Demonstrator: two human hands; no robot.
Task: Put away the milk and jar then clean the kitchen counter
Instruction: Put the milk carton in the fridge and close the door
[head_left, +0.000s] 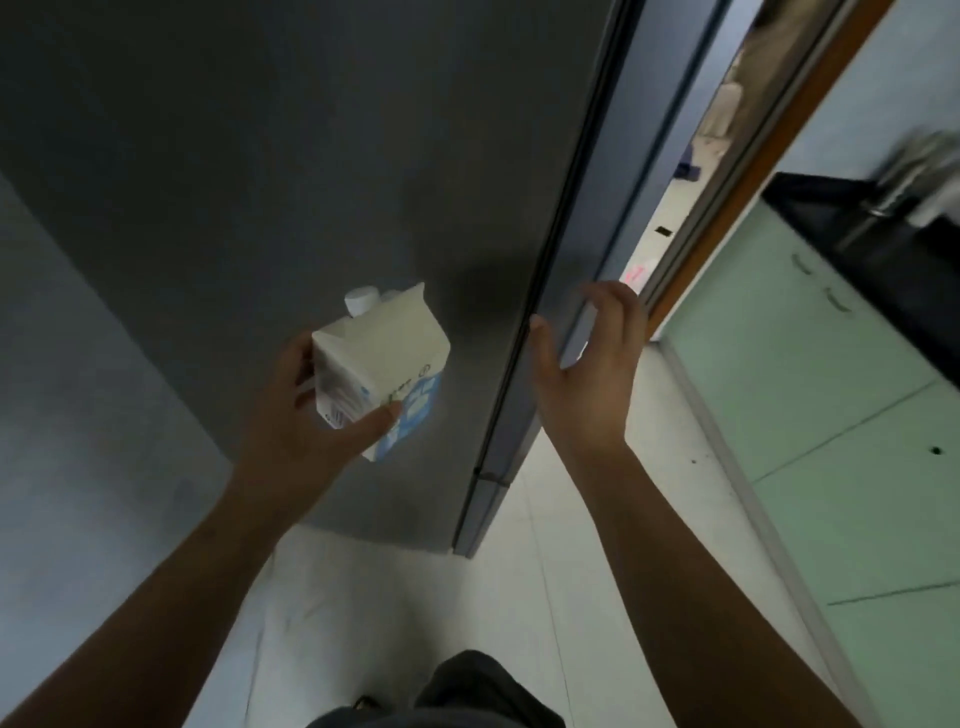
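Note:
A white and blue milk carton (387, 358) with a white screw cap is held upright in my left hand (306, 415), in front of the dark grey fridge door (311, 171). My right hand (587, 369) is open, fingers spread, at the right edge of that door, with fingertips close to the edge strip. Whether they touch it I cannot tell. The door looks closed. The jar is not in view.
Pale green cabinets (810, 374) under a black counter (883, 260) stand on the right, with a blurred metal item (914, 176) on top. A doorway with a brown frame (769, 150) opens behind the fridge. White floor tiles (519, 597) lie below me.

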